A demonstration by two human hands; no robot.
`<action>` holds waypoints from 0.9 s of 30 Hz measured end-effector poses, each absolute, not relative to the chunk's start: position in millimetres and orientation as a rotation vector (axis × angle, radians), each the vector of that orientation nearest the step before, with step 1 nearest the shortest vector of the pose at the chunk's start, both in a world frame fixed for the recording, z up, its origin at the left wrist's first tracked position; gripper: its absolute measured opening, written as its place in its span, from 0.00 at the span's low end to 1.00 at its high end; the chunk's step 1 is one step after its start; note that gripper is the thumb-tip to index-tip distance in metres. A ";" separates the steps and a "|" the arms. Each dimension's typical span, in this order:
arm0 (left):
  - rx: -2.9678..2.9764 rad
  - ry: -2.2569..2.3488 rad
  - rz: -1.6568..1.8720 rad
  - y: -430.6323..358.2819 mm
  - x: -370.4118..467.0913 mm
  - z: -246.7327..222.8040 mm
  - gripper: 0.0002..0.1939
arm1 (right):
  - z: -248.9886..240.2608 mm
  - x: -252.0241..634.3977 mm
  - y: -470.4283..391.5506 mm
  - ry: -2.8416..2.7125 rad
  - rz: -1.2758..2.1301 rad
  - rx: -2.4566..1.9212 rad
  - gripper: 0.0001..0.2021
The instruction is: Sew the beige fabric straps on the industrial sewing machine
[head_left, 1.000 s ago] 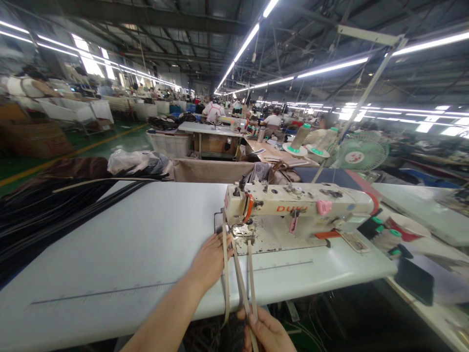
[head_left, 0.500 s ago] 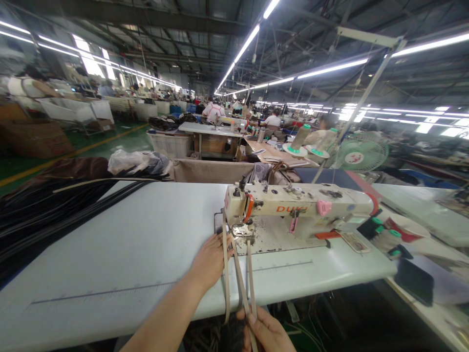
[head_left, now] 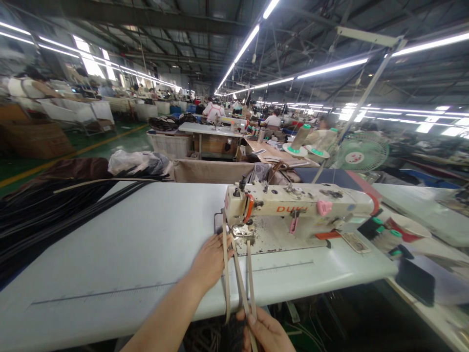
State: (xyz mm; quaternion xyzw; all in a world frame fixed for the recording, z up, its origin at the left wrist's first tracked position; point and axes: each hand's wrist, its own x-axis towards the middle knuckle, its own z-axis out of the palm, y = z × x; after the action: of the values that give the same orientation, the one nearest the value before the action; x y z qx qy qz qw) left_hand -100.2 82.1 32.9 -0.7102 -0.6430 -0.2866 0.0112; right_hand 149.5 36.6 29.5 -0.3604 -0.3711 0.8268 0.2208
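A sewing machine (head_left: 300, 203) stands on a pale tabletop, its head end above a metal needle plate. Narrow beige straps (head_left: 240, 276) run from the needle area down over the front edge of the table. By the presser foot, my left hand (head_left: 210, 261) lies on the table, its fingers closed about a strap close to the needle; its fingertips are partly hidden by a hanging strap. Below the table edge, my right hand (head_left: 266, 330) pinches the straps between thumb and fingers. Their lower ends drop out of view.
Long black strips (head_left: 73, 210) are heaped at the left, beside a clear plastic bag (head_left: 137, 161). Thread cones (head_left: 300, 137) and a fan (head_left: 361, 151) stand behind the machine. A dark phone-like slab (head_left: 415, 281) lies at the right. Several people sit at machines farther back.
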 end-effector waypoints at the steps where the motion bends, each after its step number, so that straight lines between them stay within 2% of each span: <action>1: -2.216 -2.009 -0.899 81.9 -100.3 33.1 0.21 | 29.1 149.5 36.4 -1.035 2.285 -0.991 0.25; 27: -2.224 -2.032 -0.860 81.7 -100.9 33.7 0.21 | 37.4 146.1 32.7 -1.004 2.263 -1.116 0.30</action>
State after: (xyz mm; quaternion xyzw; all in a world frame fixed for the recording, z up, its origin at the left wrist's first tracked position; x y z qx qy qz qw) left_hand -100.9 81.7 33.7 -0.7099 -0.6486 -0.2745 0.0044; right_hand 146.1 32.7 37.4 -0.4017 -0.3613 0.8145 0.2114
